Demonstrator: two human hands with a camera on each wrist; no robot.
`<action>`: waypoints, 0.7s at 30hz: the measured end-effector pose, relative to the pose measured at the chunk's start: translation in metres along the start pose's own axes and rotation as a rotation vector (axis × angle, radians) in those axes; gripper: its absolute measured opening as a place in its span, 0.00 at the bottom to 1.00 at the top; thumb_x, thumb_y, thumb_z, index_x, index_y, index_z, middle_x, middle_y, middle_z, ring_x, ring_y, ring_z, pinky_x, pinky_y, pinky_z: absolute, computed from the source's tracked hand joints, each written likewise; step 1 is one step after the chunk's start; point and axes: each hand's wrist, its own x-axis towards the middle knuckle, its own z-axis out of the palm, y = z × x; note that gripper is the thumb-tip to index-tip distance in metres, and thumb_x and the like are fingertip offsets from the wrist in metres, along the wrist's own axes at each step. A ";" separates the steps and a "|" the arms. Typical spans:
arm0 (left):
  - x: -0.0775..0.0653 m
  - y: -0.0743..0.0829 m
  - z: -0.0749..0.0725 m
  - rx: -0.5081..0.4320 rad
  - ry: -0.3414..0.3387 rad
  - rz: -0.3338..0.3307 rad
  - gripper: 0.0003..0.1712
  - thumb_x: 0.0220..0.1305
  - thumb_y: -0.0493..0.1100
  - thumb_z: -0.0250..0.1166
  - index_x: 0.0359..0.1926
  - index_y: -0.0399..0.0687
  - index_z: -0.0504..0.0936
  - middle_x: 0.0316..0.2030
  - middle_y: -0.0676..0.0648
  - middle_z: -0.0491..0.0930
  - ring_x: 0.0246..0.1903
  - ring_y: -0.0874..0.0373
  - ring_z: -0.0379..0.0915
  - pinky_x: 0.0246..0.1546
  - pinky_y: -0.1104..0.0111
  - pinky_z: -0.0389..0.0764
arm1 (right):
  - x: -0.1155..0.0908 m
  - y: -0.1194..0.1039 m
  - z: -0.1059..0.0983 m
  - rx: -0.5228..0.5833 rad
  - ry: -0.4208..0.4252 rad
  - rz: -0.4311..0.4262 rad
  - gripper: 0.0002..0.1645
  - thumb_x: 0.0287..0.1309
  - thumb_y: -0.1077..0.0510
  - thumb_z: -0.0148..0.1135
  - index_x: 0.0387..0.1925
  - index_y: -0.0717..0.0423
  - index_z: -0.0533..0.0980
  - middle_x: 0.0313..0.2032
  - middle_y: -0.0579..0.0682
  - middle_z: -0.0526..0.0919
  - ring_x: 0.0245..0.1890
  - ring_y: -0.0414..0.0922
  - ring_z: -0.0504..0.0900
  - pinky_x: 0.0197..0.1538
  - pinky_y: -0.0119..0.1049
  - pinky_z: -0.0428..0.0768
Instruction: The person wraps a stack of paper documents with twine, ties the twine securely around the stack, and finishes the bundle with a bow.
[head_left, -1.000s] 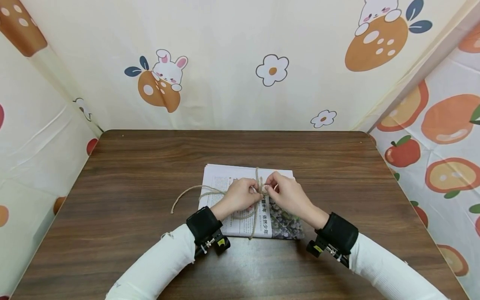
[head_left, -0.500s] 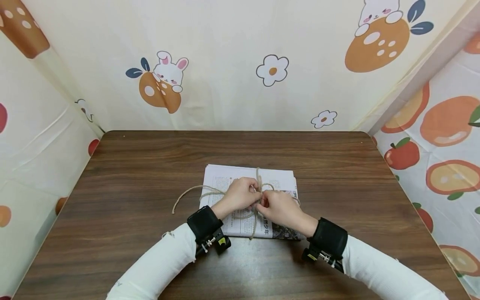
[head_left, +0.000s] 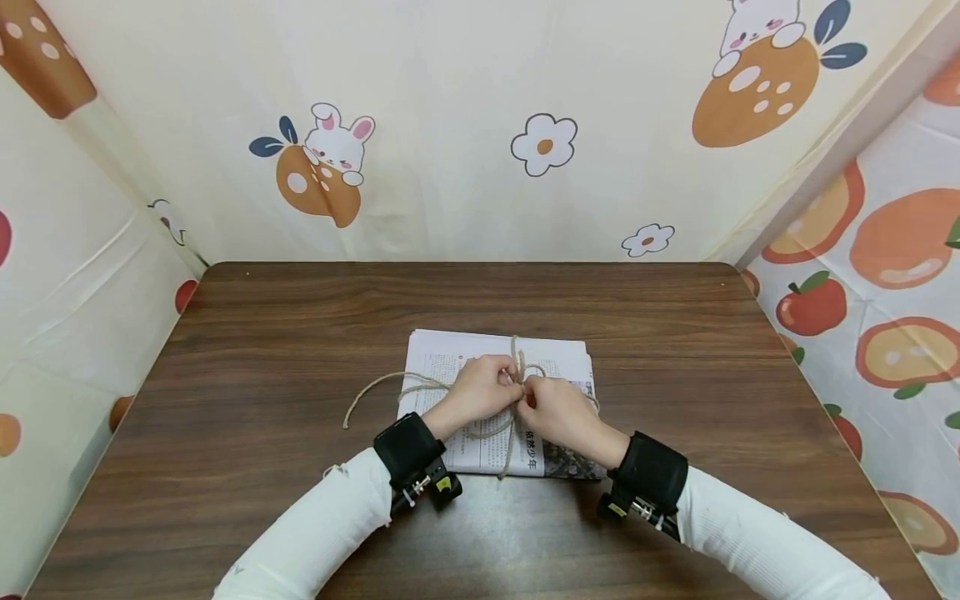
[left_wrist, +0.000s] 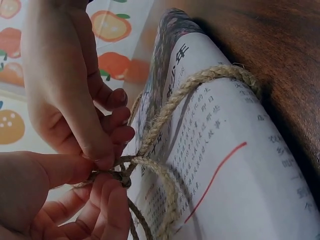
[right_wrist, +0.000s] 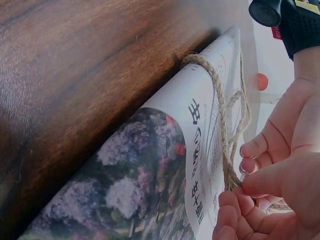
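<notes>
A folded newspaper stack (head_left: 435, 354) lies on the table, with jute twine (head_left: 512, 442) passed round it and crossing on top. My left hand (head_left: 476, 390) pinches the twine at the crossing between thumb and fingers. Right beside it, my right hand (head_left: 566, 415) pinches the twine at the same spot. Close up in the left wrist view, the thumbs and fingertips meet over a small twine knot (left_wrist: 125, 177), which they partly cover. The right wrist view shows strands of twine (right_wrist: 220, 100) running from the front edge of the newspaper up to the fingers.
A loose twine end (head_left: 360, 400) curves off the stack's left side onto the brown wooden table (head_left: 300, 333). Patterned curtains (head_left: 450, 183) stand behind the table and at both sides. Each wrist wears a black camera band (head_left: 648, 471).
My right hand has moved left and slightly down, from right of the crossing to close against the left hand. A twine loop to its right has come into view. The left hand stays put.
</notes>
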 end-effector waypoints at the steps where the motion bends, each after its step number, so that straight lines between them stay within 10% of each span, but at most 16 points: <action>1: 0.000 0.000 0.000 -0.001 0.000 0.000 0.04 0.50 0.41 0.63 0.25 0.47 0.77 0.16 0.53 0.73 0.17 0.64 0.65 0.21 0.74 0.63 | 0.000 0.000 0.000 0.003 0.002 0.002 0.10 0.49 0.59 0.60 0.17 0.52 0.70 0.14 0.42 0.69 0.14 0.38 0.66 0.18 0.32 0.64; 21: 0.002 0.000 0.001 -0.013 -0.034 -0.007 0.06 0.54 0.45 0.62 0.31 0.48 0.79 0.26 0.53 0.78 0.24 0.64 0.69 0.28 0.74 0.67 | -0.003 0.006 -0.006 0.070 -0.058 -0.115 0.03 0.50 0.64 0.57 0.26 0.58 0.71 0.16 0.43 0.68 0.15 0.38 0.64 0.19 0.29 0.62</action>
